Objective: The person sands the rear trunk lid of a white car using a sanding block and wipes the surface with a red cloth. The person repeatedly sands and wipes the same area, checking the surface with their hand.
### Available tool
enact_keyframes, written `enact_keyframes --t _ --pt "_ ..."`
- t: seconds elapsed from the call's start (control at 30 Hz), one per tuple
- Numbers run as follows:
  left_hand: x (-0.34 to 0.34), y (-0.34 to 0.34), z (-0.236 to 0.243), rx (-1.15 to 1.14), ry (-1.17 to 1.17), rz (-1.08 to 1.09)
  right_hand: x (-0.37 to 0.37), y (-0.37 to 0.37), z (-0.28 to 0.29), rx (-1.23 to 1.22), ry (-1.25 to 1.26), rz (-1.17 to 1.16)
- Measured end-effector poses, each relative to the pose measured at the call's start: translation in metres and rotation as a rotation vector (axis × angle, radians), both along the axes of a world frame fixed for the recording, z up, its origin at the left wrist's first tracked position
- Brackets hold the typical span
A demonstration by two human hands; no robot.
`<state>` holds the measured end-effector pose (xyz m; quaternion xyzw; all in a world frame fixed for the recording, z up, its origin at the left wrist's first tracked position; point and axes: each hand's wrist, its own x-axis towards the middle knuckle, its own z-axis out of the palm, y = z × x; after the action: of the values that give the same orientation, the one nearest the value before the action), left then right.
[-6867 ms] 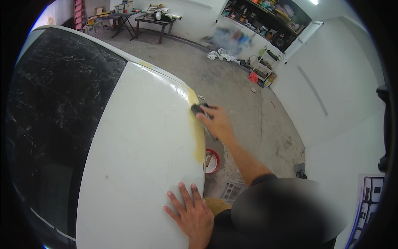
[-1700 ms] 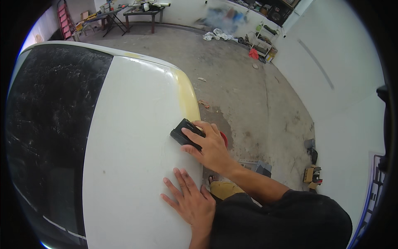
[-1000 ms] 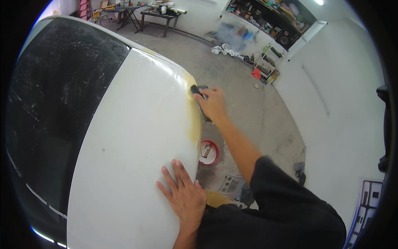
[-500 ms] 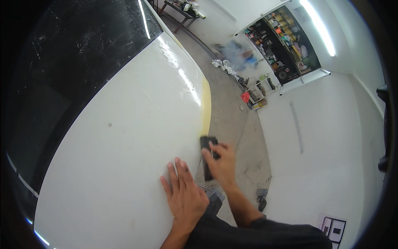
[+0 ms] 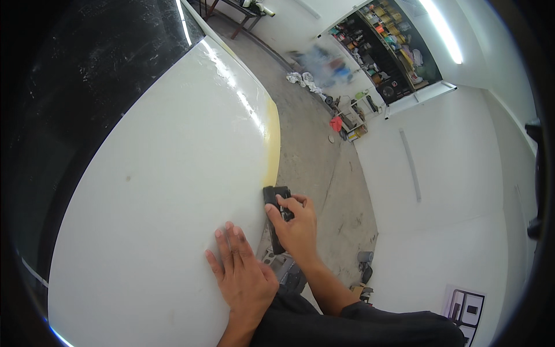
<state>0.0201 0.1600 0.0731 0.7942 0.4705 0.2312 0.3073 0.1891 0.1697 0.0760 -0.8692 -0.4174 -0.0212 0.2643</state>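
Note:
A white car body panel [image 5: 156, 144] fills the left and middle, beside dark, smudged glass [image 5: 81, 58]. A pale yellow patch [image 5: 270, 144] runs along the panel's right edge. My right hand [image 5: 295, 228] grips a black rectangular block [image 5: 269, 194], held on edge at the panel's rim just below that patch, thumb and fingers around it. My left hand [image 5: 241, 274] lies flat on the white surface, lower and to the left of the block, fingers stretched out.
Concrete floor [image 5: 318, 173] runs along the panel's right side, with grey objects [image 5: 365, 261] near the wall [image 5: 433, 173]. Farther back are a cluttered table [image 5: 248, 14], a wire rack [image 5: 352, 115], crumpled white cloth [image 5: 300, 81] and crowded shelves [image 5: 376, 46] under a light tube.
Since a second ago my right hand has moved the block down the edge toward me, and the view has turned. My left hand remains flat on the panel.

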Motion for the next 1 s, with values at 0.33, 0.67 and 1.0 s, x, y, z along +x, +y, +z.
enact_keyframes --t 0.33,0.67,1.0 --pt "0.002 -0.002 0.005 -0.046 0.064 -0.008 0.034 0.016 -0.002 -0.011 -0.043 0.112" --pt "0.005 -0.001 0.005 -0.046 0.142 -0.027 0.049 0.019 -0.012 -0.034 -0.001 0.125" --pt "0.006 -0.002 0.005 -0.013 0.166 -0.029 0.116 0.035 0.002 -0.022 0.006 0.686"
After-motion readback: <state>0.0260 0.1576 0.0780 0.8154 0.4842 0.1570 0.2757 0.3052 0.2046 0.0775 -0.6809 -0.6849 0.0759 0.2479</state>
